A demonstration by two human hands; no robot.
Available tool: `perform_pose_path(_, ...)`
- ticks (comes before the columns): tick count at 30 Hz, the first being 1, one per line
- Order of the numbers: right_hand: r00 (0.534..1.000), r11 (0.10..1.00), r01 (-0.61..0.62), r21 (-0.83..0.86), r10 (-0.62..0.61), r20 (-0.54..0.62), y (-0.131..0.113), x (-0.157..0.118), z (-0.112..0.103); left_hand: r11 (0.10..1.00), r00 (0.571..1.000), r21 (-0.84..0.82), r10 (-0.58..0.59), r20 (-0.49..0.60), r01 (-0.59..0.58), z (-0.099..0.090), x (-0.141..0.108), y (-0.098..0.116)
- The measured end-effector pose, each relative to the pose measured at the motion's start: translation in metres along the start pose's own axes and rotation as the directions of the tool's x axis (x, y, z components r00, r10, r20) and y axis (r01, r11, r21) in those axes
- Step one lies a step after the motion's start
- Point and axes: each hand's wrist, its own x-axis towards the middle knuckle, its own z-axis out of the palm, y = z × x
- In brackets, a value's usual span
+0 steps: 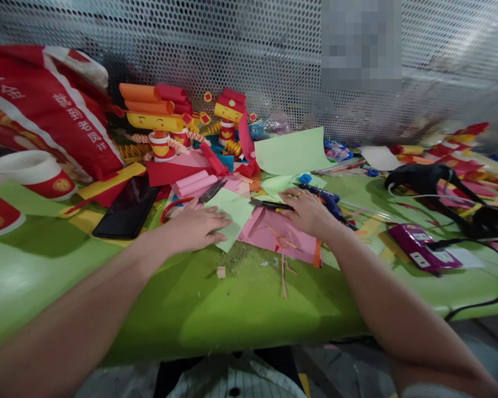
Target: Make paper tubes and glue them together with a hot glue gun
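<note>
My left hand (195, 225) lies with fingers stretched out on a light green sheet of paper (231, 213). Just behind it are red-handled scissors (211, 192), their dark blades pointing away to the right. A slim black tool (271, 205) runs from the right edge of that sheet to my right hand (309, 211), whose fingers and thumb close around its near end. Its exact kind is unclear. Pink paper (269, 235) lies under the tool. A dark blue glue gun (326, 200) rests beside my right hand.
Paper figures (160, 119) stand at the back before a perforated metal panel (249, 44). A phone (126, 207) and paper cups (37, 174) are at left. On the right sit a purple power strip (423, 249) and a black strapped device (452, 193) with cables.
</note>
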Motion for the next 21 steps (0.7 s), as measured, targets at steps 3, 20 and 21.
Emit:
perform_pose_path(3,0.99,0.99,0.138,0.024,-0.137,-0.026,-0.022,0.0,-0.004,1.0,1.0,-0.011,0.029,-0.012,-0.029,-0.001,-0.001,0.001)
perform_pose_path(20,0.851,0.849,0.504,0.159,-0.52,0.077,-0.07,-0.004,-0.009,0.984,0.975,-0.122,-0.15,-0.161,0.131,-0.011,-0.005,0.008)
perform_pose_path(21,0.846,0.842,0.518,0.151,-0.53,0.057,-0.07,-0.005,-0.008,0.98,0.967,-0.132,-0.174,-0.186,0.151,-0.011,-0.005,0.007)
